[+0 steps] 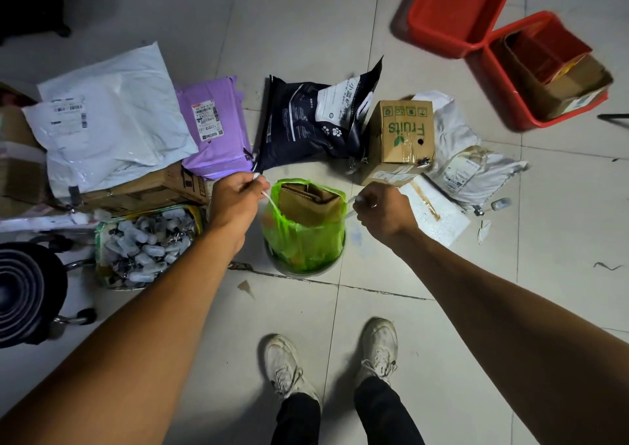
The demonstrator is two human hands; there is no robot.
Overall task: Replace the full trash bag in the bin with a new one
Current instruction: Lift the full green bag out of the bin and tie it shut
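A translucent green trash bag (pixel 306 240) stands in a small round bin (pixel 299 269) on the tiled floor, mid-frame. Brown cardboard (pixel 308 204) sticks out of the bag's top. My left hand (pixel 235 201) grips a white drawstring (pixel 266 195) on the bag's left side. On the right side, my right hand (pixel 383 211) is closed on the other white drawstring. Both strings are pulled outward and the bag's upper part is raised above the bin rim.
Parcels lie behind the bin: white mailers (pixel 112 131), a purple mailer (pixel 212 128), a dark pouch (pixel 316 118), a "Fruits" carton (pixel 403 135). A container of small bottles (pixel 146 244) sits left. Red tubs (pixel 456 5) stand far right. My shoes (pixel 330 359) are below.
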